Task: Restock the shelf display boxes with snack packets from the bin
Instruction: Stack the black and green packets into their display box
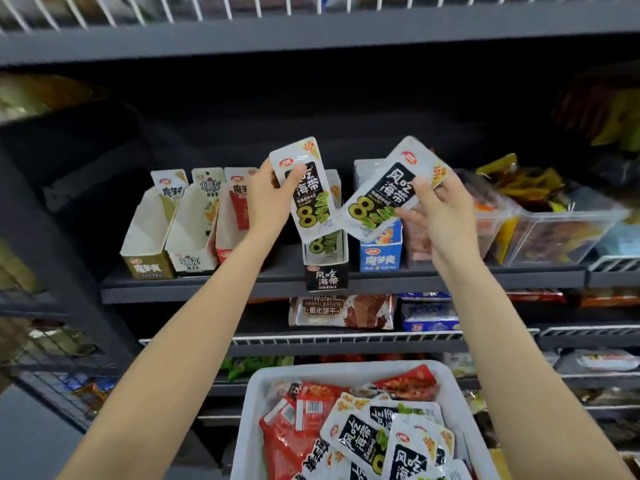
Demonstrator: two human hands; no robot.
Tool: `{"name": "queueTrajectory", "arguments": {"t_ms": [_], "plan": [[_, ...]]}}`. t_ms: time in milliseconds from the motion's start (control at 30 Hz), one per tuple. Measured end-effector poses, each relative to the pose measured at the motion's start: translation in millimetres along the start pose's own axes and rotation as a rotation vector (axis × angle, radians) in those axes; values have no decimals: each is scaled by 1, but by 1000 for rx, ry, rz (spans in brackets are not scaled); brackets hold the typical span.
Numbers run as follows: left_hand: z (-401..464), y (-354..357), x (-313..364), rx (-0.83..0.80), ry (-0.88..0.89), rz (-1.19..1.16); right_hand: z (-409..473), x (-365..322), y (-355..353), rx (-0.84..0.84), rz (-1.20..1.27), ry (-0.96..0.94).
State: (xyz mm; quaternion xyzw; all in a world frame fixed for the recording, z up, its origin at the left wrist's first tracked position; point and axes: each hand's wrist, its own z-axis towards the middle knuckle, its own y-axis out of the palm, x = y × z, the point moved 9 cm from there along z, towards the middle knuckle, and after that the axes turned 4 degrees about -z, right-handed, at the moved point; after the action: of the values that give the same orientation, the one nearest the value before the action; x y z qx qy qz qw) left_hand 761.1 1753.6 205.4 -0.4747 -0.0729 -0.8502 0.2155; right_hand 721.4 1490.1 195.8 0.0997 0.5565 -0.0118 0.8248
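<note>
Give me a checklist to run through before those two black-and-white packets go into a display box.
1. Left hand has a grip on its packet: ok.
2. Right hand has a grip on its packet: ok.
3. Packets match the black display box below them: ok, same print.
4. Room left in that box: cannot tell; one packet shows, the rest is hidden.
5. Both packets upright: not ok, the right one is tilted.
6. More matching stock in the white bin: ok.
</note>
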Motion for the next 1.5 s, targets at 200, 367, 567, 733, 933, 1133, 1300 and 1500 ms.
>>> {"name": "queueTrajectory", "arguments": {"t_ms": [200, 367, 567, 733, 933, 1133, 1300, 1500], "plan": [[1, 29, -36, -209, -33, 78, 19, -3, 16, 0, 1, -43], [-1, 33, -48, -405, 62, 388, 33, 5, 38, -49, -39, -36], [10, 23, -47, -425, 46, 315, 47, 26, 78, -127, -347, -119], [19, 19, -38, -287, 88, 307, 55, 56, 92, -101, -633, -150], [14, 19, -52, -169, 39, 249, 48, 55, 105, -76, -1021, -355], [-4, 12, -47, -188, -23, 270, 27, 49, 111, -31, -966, -490], [-54, -10, -13, -87, 187, 286, -35, 25, 82, 6, -768, -629], [-132, -34, 14, 41, 488, 301, -103, 68, 52, -304, -744, -417]]}}
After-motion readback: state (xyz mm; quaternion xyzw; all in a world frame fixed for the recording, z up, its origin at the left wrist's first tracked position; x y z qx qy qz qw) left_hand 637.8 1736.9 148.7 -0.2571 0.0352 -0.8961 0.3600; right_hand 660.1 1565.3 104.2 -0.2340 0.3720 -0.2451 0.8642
